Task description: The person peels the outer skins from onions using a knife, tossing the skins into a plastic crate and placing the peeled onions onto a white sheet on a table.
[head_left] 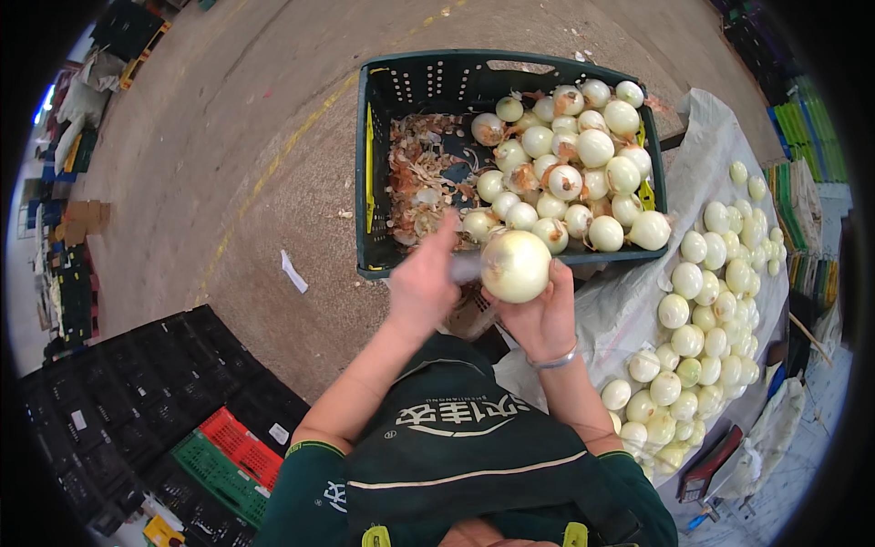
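Apron [437, 447] below, the right hand [544, 317] cups an onion [521, 264], best kept steady; the left hand [424, 287] blurs, its grip impossible to tell.

A head-worn fisheye looks down on the nearby hands [424, 290] [541, 321]

The held onion [515, 266] looks smooth and glossy. Dry, matt, papery skins [417, 169] lie along the left edge of the plastic crate [437, 87]; beside its right edge, a creased sheet [706, 137] looks like plastic. The bracelet [553, 361] is shiny metal, the apron [428, 501] matt cloth.
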The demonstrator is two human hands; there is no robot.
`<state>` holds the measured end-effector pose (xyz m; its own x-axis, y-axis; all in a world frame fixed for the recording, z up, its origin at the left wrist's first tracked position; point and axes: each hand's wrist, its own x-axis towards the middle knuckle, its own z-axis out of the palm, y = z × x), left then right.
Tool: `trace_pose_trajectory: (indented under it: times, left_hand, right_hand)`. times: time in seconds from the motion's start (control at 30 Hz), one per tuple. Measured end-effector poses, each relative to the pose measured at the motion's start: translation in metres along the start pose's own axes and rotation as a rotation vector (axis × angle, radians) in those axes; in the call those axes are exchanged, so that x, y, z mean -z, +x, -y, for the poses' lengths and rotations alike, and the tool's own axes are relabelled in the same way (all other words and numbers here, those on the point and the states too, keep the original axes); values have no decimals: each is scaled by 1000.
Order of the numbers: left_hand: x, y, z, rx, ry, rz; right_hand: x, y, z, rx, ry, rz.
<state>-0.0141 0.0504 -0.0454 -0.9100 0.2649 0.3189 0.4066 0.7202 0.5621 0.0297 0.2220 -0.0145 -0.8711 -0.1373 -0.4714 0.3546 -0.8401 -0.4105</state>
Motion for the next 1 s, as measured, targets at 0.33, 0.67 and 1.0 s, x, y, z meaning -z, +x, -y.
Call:
trace_pose_trajectory:
  times: [0.33,0.67,1.0]
  left_hand:
    - [-26,-19,-43,847,-1378,474]
    - [-28,-5,-160,73,-841,733]
    - [-13,-33,-51,219,-476,642]
  right_hand:
    - [87,-49,56,415,-564,10]
    - [195,-120,148,854,-834,-850]
    - [324,-193,428,581,-1955,-2132]
